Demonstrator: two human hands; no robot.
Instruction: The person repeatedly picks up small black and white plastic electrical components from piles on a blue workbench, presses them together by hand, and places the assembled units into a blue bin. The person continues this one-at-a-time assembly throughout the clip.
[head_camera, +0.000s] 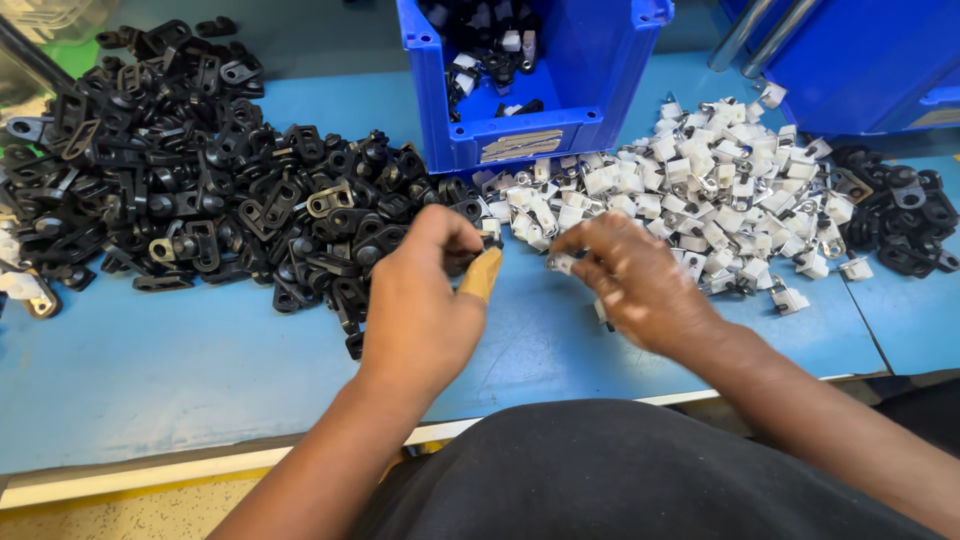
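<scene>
My left hand (425, 295) hovers at the right edge of a big heap of black metal-and-plastic clips (200, 170), its fingers pinched on one black clip (468, 262); the thumb wears a tan finger cover. My right hand (630, 280) is at the near edge of a heap of small white clips (700, 190), fingertips closed on one white clip (560, 263). The two hands are close together, a little above the blue table (180, 360).
An open-fronted blue bin (530, 100) holding assembled black-and-white parts stands behind the hands. A second blue bin (870, 60) is at the back right, with a small pile of black clips (900, 215) below it. The table's near edge runs just in front of my lap.
</scene>
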